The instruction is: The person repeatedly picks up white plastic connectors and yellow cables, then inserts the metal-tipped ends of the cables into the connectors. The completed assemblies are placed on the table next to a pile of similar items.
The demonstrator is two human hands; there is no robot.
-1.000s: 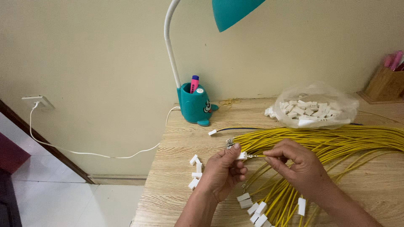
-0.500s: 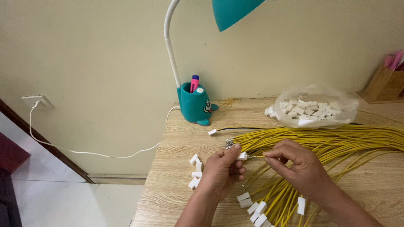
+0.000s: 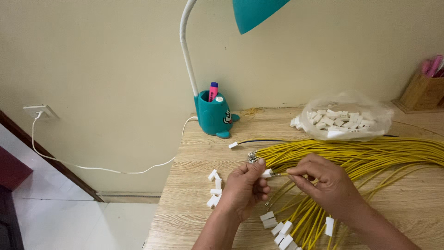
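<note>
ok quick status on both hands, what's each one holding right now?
Left hand: closed, pinching a small white connector between thumb and fingers.
Right hand: closed, pinching the end of one yellow wire, which meets the connector.

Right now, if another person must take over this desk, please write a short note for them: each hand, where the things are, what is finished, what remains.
Left hand: grip shut on a small white plug.
Right hand: pinches one yellow wire, its tip at the plug.
Yellow wire bundle lies across the wooden desk.
Done: some wires near the front edge already carry white plugs.
Left: many bare wire ends; loose plugs beside the left hand, more in the plastic bag.
</note>
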